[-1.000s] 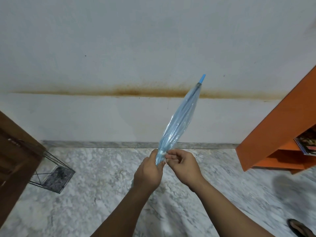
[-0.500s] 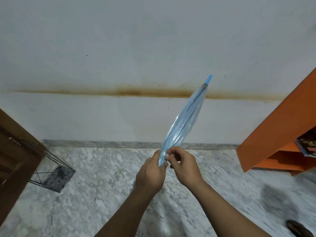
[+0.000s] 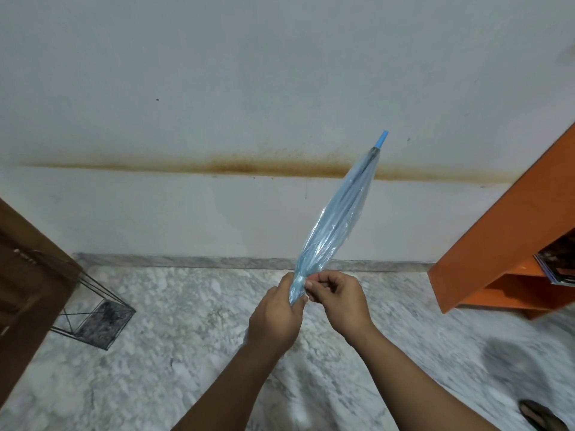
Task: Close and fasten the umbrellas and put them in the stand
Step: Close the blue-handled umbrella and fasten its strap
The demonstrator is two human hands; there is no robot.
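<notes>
A closed, see-through blue umbrella (image 3: 337,219) points up and to the right, its blue tip near the stained wall. My left hand (image 3: 275,315) is wrapped around its lower end, where the folds are gathered. My right hand (image 3: 337,295) pinches the gathered folds just right of my left thumb; whether a strap is between its fingers I cannot tell. The handle is hidden under my left hand. A black wire umbrella stand (image 3: 93,312) stands on the floor at the left, with no umbrella visible in it.
A brown wooden door (image 3: 28,290) fills the left edge beside the stand. An orange shelf unit (image 3: 513,244) with magazines stands at the right. A sandal (image 3: 541,419) lies at the bottom right on the marble floor (image 3: 161,368).
The umbrella has tilted slightly further right. My right hand's fingers have shifted along the gathered folds, close against my left hand.
</notes>
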